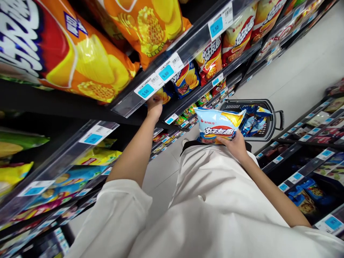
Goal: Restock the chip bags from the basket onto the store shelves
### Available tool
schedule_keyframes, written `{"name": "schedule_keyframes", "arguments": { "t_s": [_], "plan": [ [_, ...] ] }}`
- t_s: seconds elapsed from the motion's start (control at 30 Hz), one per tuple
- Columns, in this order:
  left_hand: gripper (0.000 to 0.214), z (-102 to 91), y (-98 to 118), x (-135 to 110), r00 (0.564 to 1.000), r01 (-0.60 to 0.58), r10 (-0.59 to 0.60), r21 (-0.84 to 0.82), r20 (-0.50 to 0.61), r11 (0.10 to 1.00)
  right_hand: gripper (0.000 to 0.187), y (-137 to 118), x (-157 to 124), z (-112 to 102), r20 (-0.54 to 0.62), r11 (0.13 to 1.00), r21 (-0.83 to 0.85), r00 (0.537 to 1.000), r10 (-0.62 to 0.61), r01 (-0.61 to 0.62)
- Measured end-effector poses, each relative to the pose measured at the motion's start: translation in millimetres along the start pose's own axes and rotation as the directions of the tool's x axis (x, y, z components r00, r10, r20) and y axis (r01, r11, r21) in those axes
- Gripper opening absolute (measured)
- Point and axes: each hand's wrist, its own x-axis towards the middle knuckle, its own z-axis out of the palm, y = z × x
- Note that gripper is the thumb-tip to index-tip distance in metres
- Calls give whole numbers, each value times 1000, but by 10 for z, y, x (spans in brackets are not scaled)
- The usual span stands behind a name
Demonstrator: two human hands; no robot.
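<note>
- White shirt [215,200] fills the bottom, closer than the basket [272,107].
- Right hand [236,146] grips a chip bag [217,125], just left of the basket.
- Left hand [154,107] reaches into a shelf [126,104], far left of the basket; its fingers are hidden, so I cannot tell its grip.
- Blue bags [254,122] lie in the basket.

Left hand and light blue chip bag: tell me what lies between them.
In the head view, a price tag on a lower shelf edge and snack packs fill the stretch between the left hand and the light blue chip bag in the right hand.
</note>
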Motion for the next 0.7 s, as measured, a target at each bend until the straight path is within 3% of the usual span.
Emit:
{"name": "schedule_keyframes", "arguments": {
  "t_s": [0.17,0.33,0.53,0.7],
  "plan": [
    [18,13,147,-240,995,102,-100,-160,22,982,67,-1,305,230,117,997,24,990,-74,72],
    [25,26,111,-716,980,200,-194,-359,53,912,65,-58,849,716,313,985,-65,941,-131,159],
    [36,141,-91,-1408,959,202,-279,-572,-48,795,65,-173,1347,1316,440,949,-110,870,-221,297],
    [44,360,-63,-1561,945,157,-310,-688,-104,708,63,-276,1629,1686,488,905,-99,813,-318,414]
  ]
}}
